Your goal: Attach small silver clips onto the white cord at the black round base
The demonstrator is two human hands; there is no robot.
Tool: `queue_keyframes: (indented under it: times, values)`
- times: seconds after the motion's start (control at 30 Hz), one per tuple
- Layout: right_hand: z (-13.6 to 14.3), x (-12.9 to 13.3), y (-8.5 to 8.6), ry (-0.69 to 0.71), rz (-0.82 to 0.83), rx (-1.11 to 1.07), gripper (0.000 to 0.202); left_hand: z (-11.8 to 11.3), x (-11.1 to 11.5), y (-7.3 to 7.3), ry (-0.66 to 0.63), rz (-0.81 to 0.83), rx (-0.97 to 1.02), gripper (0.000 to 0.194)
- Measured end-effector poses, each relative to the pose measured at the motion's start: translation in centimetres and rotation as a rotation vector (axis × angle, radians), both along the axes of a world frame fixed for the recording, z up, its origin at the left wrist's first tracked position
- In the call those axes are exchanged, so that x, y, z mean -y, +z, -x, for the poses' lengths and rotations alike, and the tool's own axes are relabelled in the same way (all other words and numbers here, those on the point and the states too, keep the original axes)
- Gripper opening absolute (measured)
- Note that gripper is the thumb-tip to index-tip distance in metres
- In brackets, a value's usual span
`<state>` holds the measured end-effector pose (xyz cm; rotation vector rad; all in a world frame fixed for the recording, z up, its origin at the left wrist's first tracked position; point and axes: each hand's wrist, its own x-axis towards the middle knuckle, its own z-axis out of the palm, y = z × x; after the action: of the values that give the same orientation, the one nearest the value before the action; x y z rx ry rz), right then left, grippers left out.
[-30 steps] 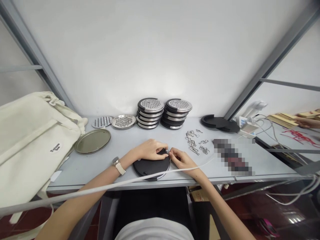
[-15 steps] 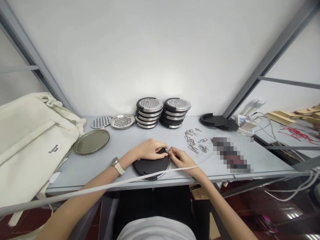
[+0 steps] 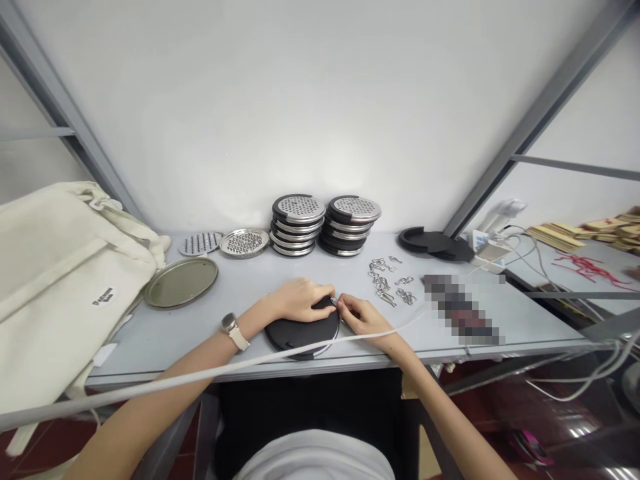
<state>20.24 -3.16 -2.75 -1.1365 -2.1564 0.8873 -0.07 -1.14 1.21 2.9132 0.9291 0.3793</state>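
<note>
A round black disc [image 3: 300, 333] with a silver edge lies at the front of the grey table. Across its top rests my left hand [image 3: 303, 301], thumb and fingers closed at the disc's upper right rim by a small metal clip [image 3: 334, 301]. My right hand [image 3: 361, 317] pinches the same clip from the right, its fingertips beside the rim. Metal clips [image 3: 383, 283] lie loose in a group to the right. Behind stand two stacks of round graters, a left stack [image 3: 299, 227] and a right stack [image 3: 350, 227].
Two loose grater plates [image 3: 245, 243] and an olive round plate [image 3: 181, 283] lie left, beside a cream bag [image 3: 65, 267]. Black round holders [image 3: 430, 241] lie back right, near a power strip [image 3: 487, 252]. A white cable [image 3: 210, 370] crosses in front of the hands.
The view has shifted slightly. Both hands stay at the disc's rim, with the left fingers moved very little around the clip.
</note>
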Motion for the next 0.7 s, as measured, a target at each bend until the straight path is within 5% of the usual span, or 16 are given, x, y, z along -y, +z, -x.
queue_keyframes:
  times: [0.7]
  values:
    - [0.13, -0.09, -0.03, 0.019, -0.054, 0.003, 0.028, -0.02, 0.04, -0.04, -0.021, -0.083, -0.068, 0.020]
